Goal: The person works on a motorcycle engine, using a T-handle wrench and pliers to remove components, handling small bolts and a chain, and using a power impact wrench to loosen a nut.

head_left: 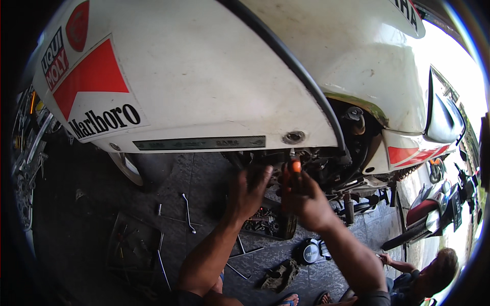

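A white motorcycle fairing [214, 86] with red and black stickers spans the upper part of the view. Below its lower edge, my right hand [306, 201] is closed around an orange-handled screwdriver [296, 167], whose metal shaft points up toward the panel edge near a round hole [293, 137]. To its left, my left hand [247, 194] is raised near the same edge, its thumb apart from the fingers. Nothing shows in that hand, though part of its fingers is dark and blurred. Dark mechanical parts [352, 148] are visible behind the panel.
Below my hands lies a tray of small parts [278, 232]. On the floor are a wrench [188, 211], a T-handle wrench [245, 252], a round engine cover [309, 253], a rag [280, 275] and a dark tray [115, 250]. Another person [429, 275] sits lower right; a motorcycle [434, 209] stands beyond.
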`<action>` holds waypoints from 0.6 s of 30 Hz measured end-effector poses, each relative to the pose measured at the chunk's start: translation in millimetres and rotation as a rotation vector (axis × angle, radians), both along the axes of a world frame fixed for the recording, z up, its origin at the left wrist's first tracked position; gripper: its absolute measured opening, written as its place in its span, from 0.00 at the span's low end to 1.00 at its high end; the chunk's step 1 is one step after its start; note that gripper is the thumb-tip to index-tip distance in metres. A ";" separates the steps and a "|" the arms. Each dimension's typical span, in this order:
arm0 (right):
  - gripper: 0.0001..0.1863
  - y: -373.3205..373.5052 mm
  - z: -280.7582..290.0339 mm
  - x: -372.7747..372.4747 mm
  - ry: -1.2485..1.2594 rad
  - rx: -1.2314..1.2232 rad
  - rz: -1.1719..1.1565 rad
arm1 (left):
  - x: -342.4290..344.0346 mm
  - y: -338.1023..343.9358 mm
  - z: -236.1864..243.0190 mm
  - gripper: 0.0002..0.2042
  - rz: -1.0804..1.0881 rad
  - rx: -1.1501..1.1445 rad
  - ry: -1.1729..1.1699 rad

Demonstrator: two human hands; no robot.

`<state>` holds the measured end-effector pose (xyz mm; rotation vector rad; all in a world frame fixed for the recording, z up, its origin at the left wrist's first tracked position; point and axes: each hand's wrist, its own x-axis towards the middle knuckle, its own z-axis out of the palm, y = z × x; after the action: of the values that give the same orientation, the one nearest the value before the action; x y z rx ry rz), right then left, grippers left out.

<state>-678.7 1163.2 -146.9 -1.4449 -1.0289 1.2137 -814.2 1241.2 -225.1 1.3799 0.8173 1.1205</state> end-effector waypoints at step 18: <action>0.15 -160.2 -205.0 -22.5 0.201 -0.413 -0.048 | 42.5 14.1 58.3 0.16 0.528 1.276 0.637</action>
<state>-701.2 1003.0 -351.9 -1.6050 -0.6252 1.5640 -771.7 1255.3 -166.8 2.7847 0.9642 1.7698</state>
